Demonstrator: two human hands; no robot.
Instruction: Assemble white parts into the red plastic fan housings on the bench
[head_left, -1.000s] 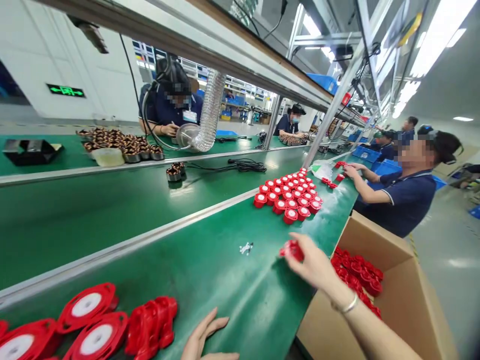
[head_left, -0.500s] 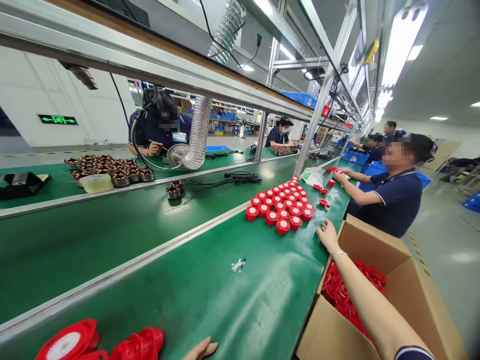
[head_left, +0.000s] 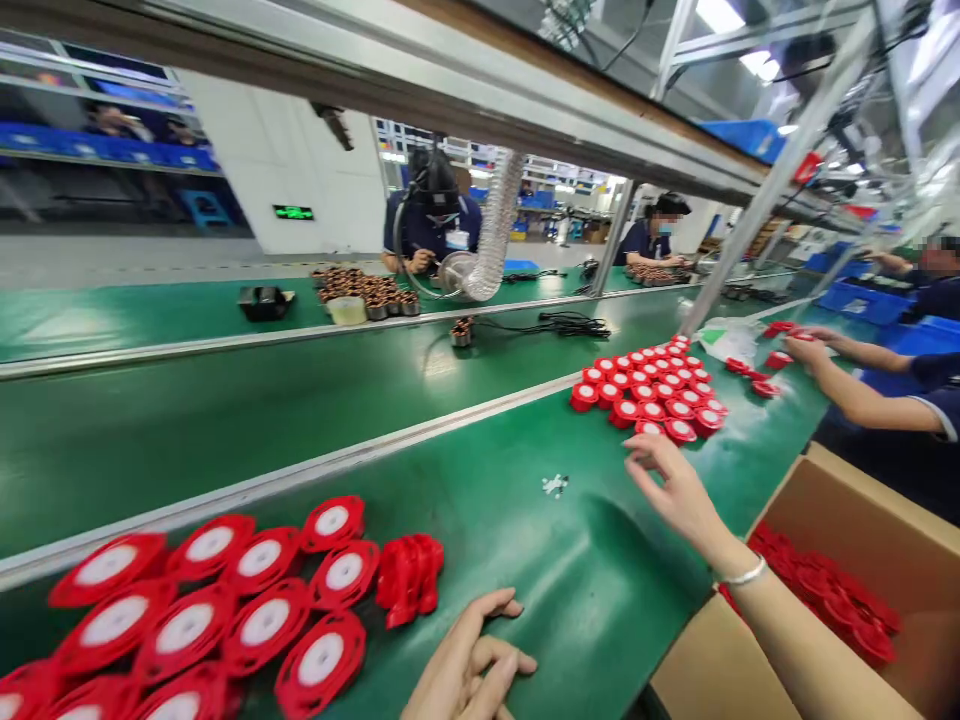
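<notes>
My left hand [head_left: 469, 660] hovers over the green bench at the bottom centre, fingers curved and apart, with nothing held. Just left of it lies a short stack of red plastic parts [head_left: 410, 580]. Further left, red round parts with white discs [head_left: 186, 628] stand in rows. Over the bench on the right, my right hand [head_left: 679, 500] has its fingers loosely spread and holds nothing visible. Its fingertips are close to the near edge of a second group of red parts with white discs [head_left: 665, 390]; touching or apart, I cannot tell. Small white bits [head_left: 555, 486] lie between the hands.
A cardboard box [head_left: 885, 500] of red parts [head_left: 825, 590] stands at the bench edge, below my right forearm. A co-worker's hands [head_left: 814, 345] handle red parts at the right. Across the bench are copper-wound parts [head_left: 367, 292], black cables [head_left: 574, 324] and a metal post [head_left: 776, 175].
The view has swung left, showing more rows of red parts. My right hand has moved off the bench edge by the box, inward over the bench. More of my left hand now shows.
</notes>
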